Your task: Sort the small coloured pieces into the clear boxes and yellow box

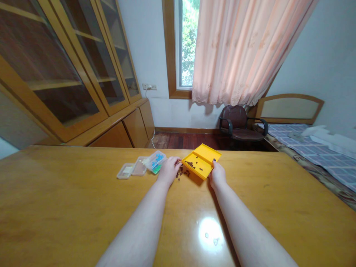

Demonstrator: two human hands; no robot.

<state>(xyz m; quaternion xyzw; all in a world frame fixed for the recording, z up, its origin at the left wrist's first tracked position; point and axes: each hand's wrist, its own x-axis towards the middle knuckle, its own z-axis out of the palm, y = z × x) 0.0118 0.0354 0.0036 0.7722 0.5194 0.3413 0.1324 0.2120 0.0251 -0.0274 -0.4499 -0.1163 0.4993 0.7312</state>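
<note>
Both my arms are stretched straight out across the wooden table [69,193], forearms bare, running nearly parallel and closing in a bit toward the hands. Palms face down.

My left hand [168,170] is loosely curled, knuckles up, with the fingertips [178,160] bent against the left corner of the yellow tray [204,159]. They touch it, but I cannot tell whether they actually pinch it. My right hand [217,174] has the tray by its near right edge: the thumb with a dark nail lies on the rim, the other fingers are tucked under and hidden, so the grip is closed on it.

The tray sits between my two hands, far from me on the table, tilted, with a shadow under its near side. Small dark pieces [191,164] are gathered in its left end. More dark bits [180,172] lie loose on the table just beside my left hand, under that corner.

Left of my left hand stand three clear plastic boxes in a row: one with blue and green pieces [156,161], just beside the hand, then a pinkish one [139,167], then a pale one [125,171].
</note>
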